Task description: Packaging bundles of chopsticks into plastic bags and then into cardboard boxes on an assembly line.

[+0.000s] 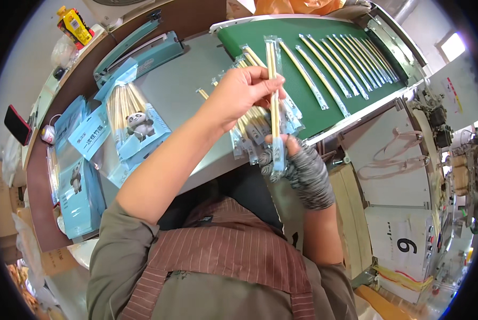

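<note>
A narrow clear-and-blue sleeve of wrapped chopsticks (pixel 275 114) stands nearly upright between my hands. The bare fingers of my left hand (pixel 241 88) pinch it around the middle. Lower down, my right hand (pixel 308 173), in a grey striped fingerless glove, is closed around its bottom end. Beneath my left hand lies a loose pile of wrapped chopsticks (pixel 252 125), partly covered by that hand and at the edge of the green conveyor belt (pixel 324 120). Farther along the belt, several wrapped pairs (pixel 351 64) lie side by side in a slanted row.
Left of my arm, a blue panda-printed bag (pixel 137 122) full of chopsticks rests on the grey table. Behind it sits a teal hand sealer (pixel 148 56). Flat blue bags (pixel 81 197) are stacked at the table's left edge. A white machine cabinet (pixel 393 160) stands to the right.
</note>
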### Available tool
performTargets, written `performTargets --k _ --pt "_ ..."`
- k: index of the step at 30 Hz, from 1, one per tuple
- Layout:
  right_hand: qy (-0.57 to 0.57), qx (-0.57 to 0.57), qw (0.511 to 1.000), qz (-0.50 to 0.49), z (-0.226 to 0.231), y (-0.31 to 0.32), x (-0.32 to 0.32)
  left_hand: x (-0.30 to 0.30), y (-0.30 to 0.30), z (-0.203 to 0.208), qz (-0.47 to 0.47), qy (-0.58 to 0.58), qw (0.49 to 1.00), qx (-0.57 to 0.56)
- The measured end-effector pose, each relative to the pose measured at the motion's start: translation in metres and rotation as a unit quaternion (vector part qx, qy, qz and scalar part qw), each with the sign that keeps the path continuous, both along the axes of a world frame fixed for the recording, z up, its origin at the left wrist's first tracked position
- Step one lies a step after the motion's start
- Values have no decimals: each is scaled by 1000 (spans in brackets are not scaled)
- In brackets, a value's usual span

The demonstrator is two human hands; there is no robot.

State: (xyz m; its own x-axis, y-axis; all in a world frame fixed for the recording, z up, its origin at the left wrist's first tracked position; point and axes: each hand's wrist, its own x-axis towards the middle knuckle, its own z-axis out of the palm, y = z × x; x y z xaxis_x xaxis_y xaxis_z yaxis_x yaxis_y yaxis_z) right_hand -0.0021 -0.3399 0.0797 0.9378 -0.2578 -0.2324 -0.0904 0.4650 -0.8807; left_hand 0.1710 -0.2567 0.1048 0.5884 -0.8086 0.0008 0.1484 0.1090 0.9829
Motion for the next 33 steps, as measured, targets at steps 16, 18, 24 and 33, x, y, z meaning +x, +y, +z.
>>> performTargets --k 16,18,24,33 --pt "100 -682 703 -175 13 -38 40 32 47 -8 130 0 990 61" --pt "47 -760 607 -225 3 -61 58 38 59 -16 148 -8 987 59" --pt "36 -651 758 1 12 -77 76 49 71 -69 307 -317 888 131" --pt "2 -99 994 48 0 35 49 6 72 6 86 61 993 -60"
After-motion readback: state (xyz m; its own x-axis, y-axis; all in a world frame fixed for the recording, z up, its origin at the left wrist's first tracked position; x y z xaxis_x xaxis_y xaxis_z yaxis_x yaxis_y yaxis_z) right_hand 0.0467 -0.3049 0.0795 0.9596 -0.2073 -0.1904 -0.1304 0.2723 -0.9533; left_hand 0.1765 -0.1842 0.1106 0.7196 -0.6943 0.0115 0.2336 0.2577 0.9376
